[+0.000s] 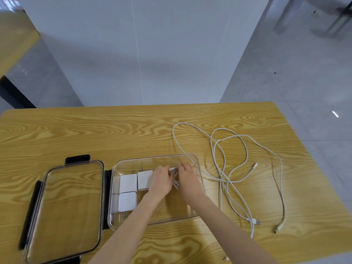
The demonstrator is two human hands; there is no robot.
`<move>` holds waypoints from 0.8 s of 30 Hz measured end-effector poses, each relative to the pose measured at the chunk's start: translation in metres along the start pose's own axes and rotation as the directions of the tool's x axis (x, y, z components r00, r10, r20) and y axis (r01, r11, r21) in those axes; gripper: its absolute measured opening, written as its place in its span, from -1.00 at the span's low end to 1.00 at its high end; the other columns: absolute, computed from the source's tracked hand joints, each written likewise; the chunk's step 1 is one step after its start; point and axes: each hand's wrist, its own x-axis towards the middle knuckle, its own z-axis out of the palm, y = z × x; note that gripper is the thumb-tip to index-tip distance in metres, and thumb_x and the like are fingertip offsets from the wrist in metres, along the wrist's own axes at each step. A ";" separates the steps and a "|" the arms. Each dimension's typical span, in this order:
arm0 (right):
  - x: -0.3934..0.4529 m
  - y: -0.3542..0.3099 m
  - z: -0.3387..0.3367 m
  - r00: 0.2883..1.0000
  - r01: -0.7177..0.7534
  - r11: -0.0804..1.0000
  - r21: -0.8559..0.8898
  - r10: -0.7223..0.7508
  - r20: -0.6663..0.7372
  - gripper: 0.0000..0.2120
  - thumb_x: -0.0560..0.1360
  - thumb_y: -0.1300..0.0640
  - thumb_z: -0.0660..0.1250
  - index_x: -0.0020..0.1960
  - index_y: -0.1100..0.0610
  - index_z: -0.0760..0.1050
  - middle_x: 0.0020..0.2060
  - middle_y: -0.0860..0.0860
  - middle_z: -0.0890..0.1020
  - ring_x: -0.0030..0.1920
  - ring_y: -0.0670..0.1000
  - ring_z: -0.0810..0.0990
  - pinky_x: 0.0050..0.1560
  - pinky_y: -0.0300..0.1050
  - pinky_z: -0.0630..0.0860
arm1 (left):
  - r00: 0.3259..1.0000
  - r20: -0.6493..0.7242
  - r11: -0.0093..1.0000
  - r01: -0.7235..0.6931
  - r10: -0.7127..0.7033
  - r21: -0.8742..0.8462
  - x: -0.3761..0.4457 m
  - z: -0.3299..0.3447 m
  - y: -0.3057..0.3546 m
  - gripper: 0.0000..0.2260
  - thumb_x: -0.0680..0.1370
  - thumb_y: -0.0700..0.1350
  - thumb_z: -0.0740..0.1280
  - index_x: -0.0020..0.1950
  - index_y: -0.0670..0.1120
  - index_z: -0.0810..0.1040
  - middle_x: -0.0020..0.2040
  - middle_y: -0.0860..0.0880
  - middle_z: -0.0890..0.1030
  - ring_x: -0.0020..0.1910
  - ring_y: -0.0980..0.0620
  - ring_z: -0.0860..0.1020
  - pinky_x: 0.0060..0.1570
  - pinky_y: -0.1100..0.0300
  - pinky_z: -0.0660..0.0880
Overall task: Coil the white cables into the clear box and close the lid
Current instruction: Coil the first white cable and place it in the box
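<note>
Both hands, the left hand (161, 180) and the right hand (187, 178), are gripping a coiled white cable (175, 179) with curled fingers inside the clear box (198, 169). The lid (66, 208) is lying open at nine o'clock of the box, and loose white cables (231, 174) are sprawling at three o'clock.

So the clear box (192, 159) sits open at lower center of the frame, one coiled white cable (175, 178) bundled inside toward its far right. Its lid (70, 206) lies flat just left of it, black latches around the rim. Two more loose cables (238, 180) sprawl tangled on the right side
</note>
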 end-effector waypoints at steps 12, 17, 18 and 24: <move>-0.005 0.000 -0.006 0.992 -0.114 0.968 0.223 0.123 -0.026 -0.40 0.48 0.43 0.19 0.46 0.23 0.11 0.48 0.09 0.16 0.48 0.07 0.10 0.43 -0.18 0.11 | 0.998 -0.018 0.997 0.066 -0.067 -0.045 -0.010 -0.011 0.003 -0.62 0.58 -0.20 0.14 0.40 -0.19 0.32 0.36 -0.17 0.43 0.34 -0.11 0.37 0.26 0.07 0.33; -0.006 -0.003 -0.011 0.987 -0.152 0.947 0.283 0.159 -0.003 -0.40 0.47 0.46 0.14 0.48 0.22 0.10 0.48 0.10 0.18 0.48 0.07 0.13 0.42 -0.18 0.12 | 0.998 -0.010 0.996 0.064 -0.064 -0.057 -0.011 -0.013 -0.001 -0.62 0.58 -0.19 0.14 0.41 -0.20 0.31 0.37 -0.18 0.41 0.36 -0.10 0.36 0.31 0.05 0.33; -0.007 -0.003 -0.011 0.987 -0.153 0.944 0.292 0.158 0.004 -0.39 0.48 0.46 0.14 0.48 0.22 0.10 0.48 0.10 0.18 0.48 0.08 0.14 0.42 -0.17 0.13 | 0.998 -0.009 0.997 0.062 -0.063 -0.052 -0.012 -0.014 -0.001 -0.62 0.59 -0.19 0.14 0.40 -0.21 0.32 0.37 -0.18 0.42 0.36 -0.11 0.37 0.31 0.06 0.33; -0.011 -0.004 -0.013 0.984 -0.174 0.908 0.381 0.178 0.024 -0.40 0.47 0.47 0.10 0.47 0.22 0.12 0.44 0.13 0.26 0.44 0.09 0.21 0.37 -0.16 0.20 | 0.999 0.001 0.997 0.050 -0.050 -0.059 -0.018 -0.014 0.001 -0.63 0.58 -0.21 0.14 0.39 -0.21 0.34 0.36 -0.18 0.43 0.34 -0.10 0.39 0.30 0.07 0.33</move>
